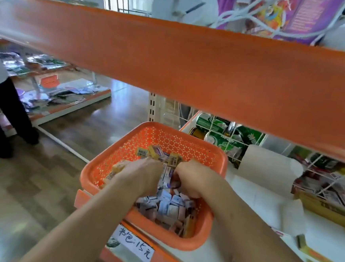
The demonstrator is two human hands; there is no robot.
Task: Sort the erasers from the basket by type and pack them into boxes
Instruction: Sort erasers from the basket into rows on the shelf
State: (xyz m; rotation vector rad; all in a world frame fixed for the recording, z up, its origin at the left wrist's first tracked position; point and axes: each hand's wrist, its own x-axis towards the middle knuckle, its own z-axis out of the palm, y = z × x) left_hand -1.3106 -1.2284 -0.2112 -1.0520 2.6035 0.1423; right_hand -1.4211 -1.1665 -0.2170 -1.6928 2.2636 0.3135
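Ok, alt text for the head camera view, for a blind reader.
A person's left hand and right hand reach into an orange basket full of small wrapped erasers on a white shop shelf; the left grips yellow ones.

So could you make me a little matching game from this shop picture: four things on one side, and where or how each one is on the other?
Things:
1 basket
2 erasers
3 green cans
4 handwritten label

Descriptions:
A behind white wire mesh
B orange, full of small holes
C on the front edge of the shelf, below the basket
D piled inside the basket

Pairs: 1-B, 2-D, 3-A, 4-C.
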